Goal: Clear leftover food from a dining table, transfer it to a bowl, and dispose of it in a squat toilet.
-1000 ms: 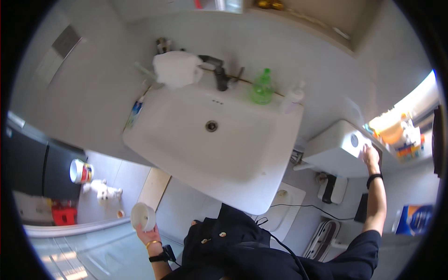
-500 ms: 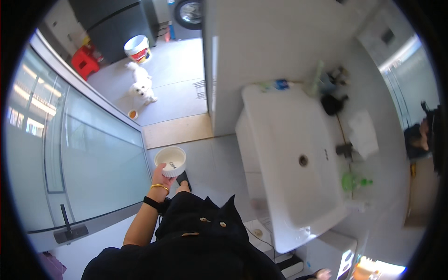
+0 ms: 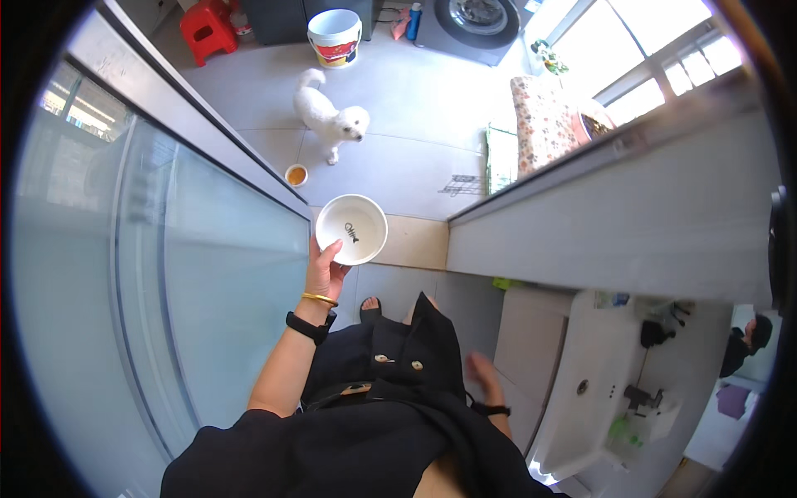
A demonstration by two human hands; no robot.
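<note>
A round white pet bowl [image 3: 369,232] with a fish-bone drawing inside is held out ahead of me, tipped so its inside shows. My left hand [image 3: 324,270] is closed on its near left rim, the thumb over the edge. Nothing but the drawing shows inside it. My right hand [image 3: 483,378] hangs beside the black clothing at my right, smeared by motion, so its fingers are unclear. On the floor beyond the bowl stands a small white dog [image 3: 332,120]. Near the dog sits a small white bowl [image 3: 296,175] with orange-brown contents.
A pale threshold [image 3: 419,241] crosses the doorway, between a frosted glass door [image 3: 224,274] and a grey wall [image 3: 631,216]. Farther off are a red stool [image 3: 207,29], a white bucket [image 3: 334,37] and a washing machine [image 3: 469,29]. A white sink [image 3: 573,415] lies at right.
I have turned rightward and come closer to the doorway with the bowl in my left hand. My right hand has come up beside my body. The dog has turned its head.
</note>
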